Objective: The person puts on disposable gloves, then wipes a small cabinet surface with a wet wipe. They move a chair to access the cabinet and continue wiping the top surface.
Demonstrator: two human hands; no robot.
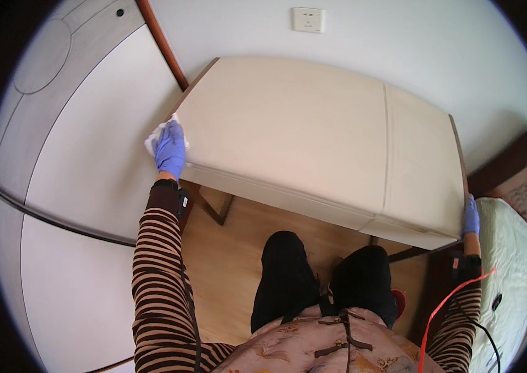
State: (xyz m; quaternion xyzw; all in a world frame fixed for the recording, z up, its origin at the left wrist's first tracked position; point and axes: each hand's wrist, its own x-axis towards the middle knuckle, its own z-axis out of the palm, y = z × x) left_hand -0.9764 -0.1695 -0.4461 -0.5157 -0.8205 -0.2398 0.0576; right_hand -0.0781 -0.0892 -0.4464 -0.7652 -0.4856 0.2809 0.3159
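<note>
A cream-topped desk [282, 130] with a dark brown side edge stands before me against the wall. My left hand [170, 147], in a blue-purple glove, presses a white cloth [154, 140] onto the desk's left edge near its front corner. At the far right, my right hand [471, 217], gloved alike, rests against the desk's right side near the front corner. Its fingers are partly hidden by the edge, and I see nothing held in it.
White wardrobe doors [100, 130] stand close at the left. A bed with a pale mattress [510, 261] and dark wooden headboard [501, 172] is at the right. A wall socket [308, 20] sits above the desk. Behind my legs is a red object [399, 302] on the wooden floor [216, 289].
</note>
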